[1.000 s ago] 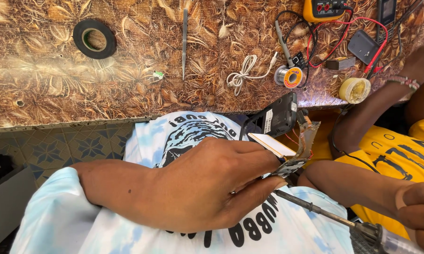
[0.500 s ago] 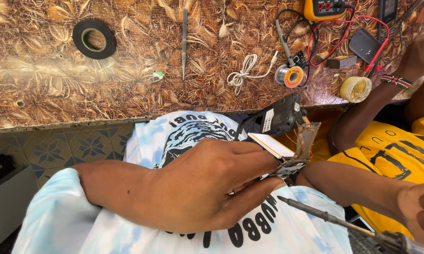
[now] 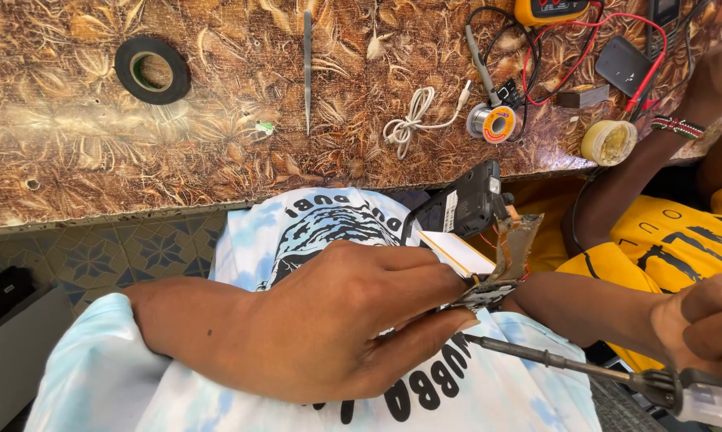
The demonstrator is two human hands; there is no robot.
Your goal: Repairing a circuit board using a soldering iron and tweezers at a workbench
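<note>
Left hand [image 3: 337,320] over lap, below bench [image 3: 217,160] edge, fingers pressed together pinching small circuit board [image 3: 489,292], with opened phone [image 3: 461,208] and its flap just above it. Right hand [image 3: 701,320] at lower right, fingers wrapped round soldering iron [image 3: 553,360], tip just beside board's lower edge. On bench, well apart: tape roll [image 3: 153,70], tweezers [image 3: 307,68], white cable [image 3: 413,120], solder spool [image 3: 493,124], flux tin [image 3: 609,142].

The person wears a pale blue-and-white tie-dye T-shirt [image 3: 489,392] with black lettering, and both forearms are bare.
</note>
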